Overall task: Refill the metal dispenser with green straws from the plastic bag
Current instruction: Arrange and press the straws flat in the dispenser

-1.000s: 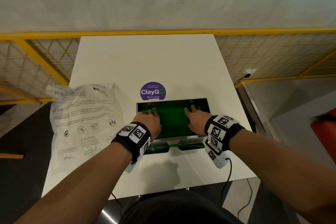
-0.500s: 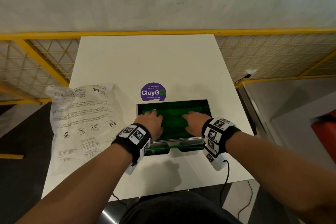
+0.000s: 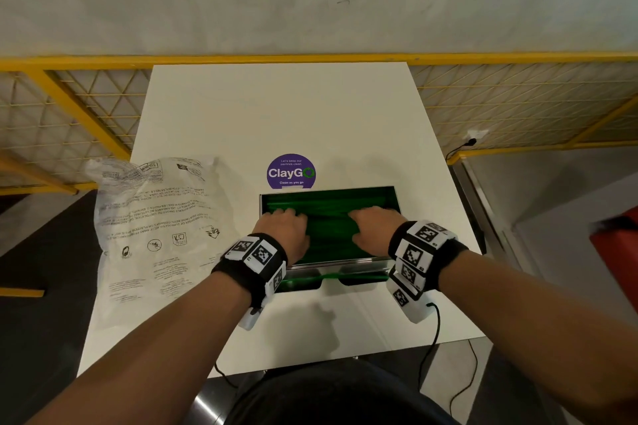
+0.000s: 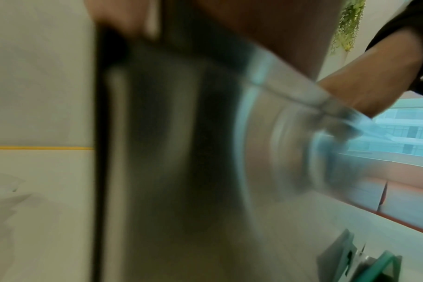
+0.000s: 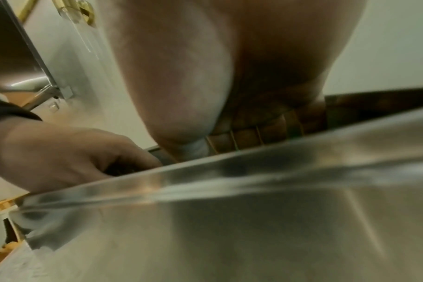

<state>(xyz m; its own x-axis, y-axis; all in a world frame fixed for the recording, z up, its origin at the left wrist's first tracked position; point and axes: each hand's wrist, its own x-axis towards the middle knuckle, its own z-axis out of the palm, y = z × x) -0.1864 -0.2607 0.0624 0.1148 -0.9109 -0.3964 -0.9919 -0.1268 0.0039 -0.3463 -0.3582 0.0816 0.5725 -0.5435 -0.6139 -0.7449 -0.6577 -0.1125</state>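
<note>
— From the head view, what had changed? A second earlier the right hand (image 3: 371, 229) had a finger stretched toward the far wall of the metal dispenser (image 3: 345, 264); by this moment it had drawn back and lay palm down on the green straws (image 3: 328, 217). The left hand (image 3: 284, 231) rested flat on the straws at the other end, fingers loosely spread, gripping nothing.

— Meaning for the job?

— I'd judge the filling was done and they were only levelling the pile. The plastic bag (image 3: 155, 228) lay flat on the white table (image 3: 276, 107), left of the dispenser, and I saw no straws in it.

— Counts?

— Two hands, one dispenser, one bag, one purple ClayGo sticker (image 3: 291, 171). The straws were too many and too blurred to count.

— The left wrist view?

— Mostly blur: the dispenser's steel side (image 4: 266, 133) close up, the fingers out of sight.

— And the right wrist?

— The right palm (image 5: 181, 85) pressed down above the steel rim (image 5: 229, 171), with the other hand (image 5: 61, 156) dipping into the box beyond. No straw could be made out there.
</note>
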